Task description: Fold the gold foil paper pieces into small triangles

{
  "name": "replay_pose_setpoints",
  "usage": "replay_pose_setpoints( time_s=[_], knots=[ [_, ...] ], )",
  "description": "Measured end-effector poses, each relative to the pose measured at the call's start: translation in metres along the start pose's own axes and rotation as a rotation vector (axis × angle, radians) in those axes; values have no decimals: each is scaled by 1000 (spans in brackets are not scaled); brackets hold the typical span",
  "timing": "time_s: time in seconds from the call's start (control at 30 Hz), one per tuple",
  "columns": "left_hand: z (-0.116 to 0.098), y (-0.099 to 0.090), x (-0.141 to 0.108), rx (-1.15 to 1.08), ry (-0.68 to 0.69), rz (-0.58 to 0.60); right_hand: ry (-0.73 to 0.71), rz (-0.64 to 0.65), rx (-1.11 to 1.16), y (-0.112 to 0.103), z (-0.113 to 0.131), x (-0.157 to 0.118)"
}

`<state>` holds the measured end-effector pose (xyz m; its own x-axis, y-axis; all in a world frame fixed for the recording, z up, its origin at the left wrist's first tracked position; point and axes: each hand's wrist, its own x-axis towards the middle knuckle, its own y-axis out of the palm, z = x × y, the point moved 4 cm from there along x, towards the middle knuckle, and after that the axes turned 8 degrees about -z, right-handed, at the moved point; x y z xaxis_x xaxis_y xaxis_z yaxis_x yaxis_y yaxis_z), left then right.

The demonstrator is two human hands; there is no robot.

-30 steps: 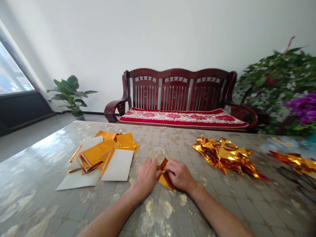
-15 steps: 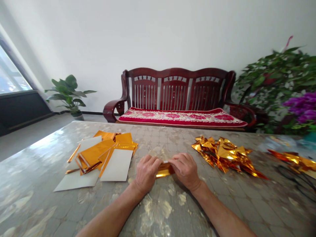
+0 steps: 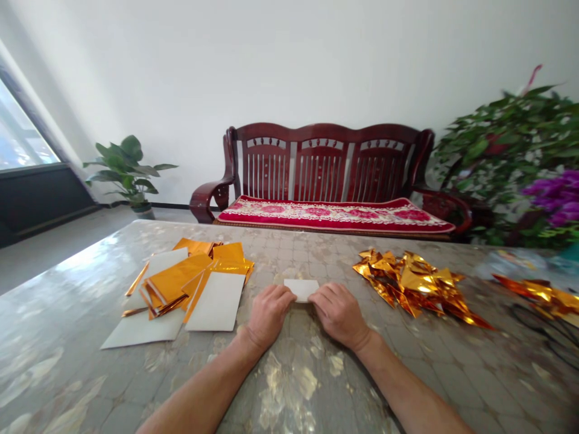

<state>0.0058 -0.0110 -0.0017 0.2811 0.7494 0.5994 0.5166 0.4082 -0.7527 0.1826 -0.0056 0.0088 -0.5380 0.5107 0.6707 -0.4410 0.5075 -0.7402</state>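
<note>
Between my two hands, a small sheet of foil paper (image 3: 301,290) shows its white side, low over the tabletop. My left hand (image 3: 269,313) pinches its near left corner, and my right hand (image 3: 339,313) pinches the near right corner. The fingertips cover both corners. Left of my hands lies a loose pile of gold foil sheets (image 3: 174,280), some with the white back up, such as the white sheet (image 3: 216,303) closest to my left hand. A heap of shiny folded gold foil pieces (image 3: 418,280) lies to the right of my right hand.
The table (image 3: 289,386) has a glossy floral cover. More gold foil (image 3: 543,292), dark cords (image 3: 538,325) and clear plastic (image 3: 511,264) lie at the right. Behind stands a dark red wooden bench (image 3: 319,163), with a potted plant (image 3: 131,172) at the left and leafy plants (image 3: 511,144) at the right.
The paper between my hands showed gold with a thin white edge; now its white side faces me, spread flat. Both hands keep their hold in nearly the same place.
</note>
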Motion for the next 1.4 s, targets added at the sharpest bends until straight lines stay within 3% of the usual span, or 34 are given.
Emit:
replay_pose_setpoints(
  time_s=[0.2,0.4,0.67,0.97,1.4],
  knots=[
    [6,10,-5,3,-68,136,3,149,17,14,-2,-5],
    [6,10,-3,58,-55,192,20,181,42,21,-3,-8],
    [14,12,0,-33,-181,197,177,199,154,22,-6,-6],
    [23,13,4,-42,-360,189,307,284,89,21,-8,-2],
    [25,13,5,78,-341,173,377,306,84,19,-8,-2]
  ],
)
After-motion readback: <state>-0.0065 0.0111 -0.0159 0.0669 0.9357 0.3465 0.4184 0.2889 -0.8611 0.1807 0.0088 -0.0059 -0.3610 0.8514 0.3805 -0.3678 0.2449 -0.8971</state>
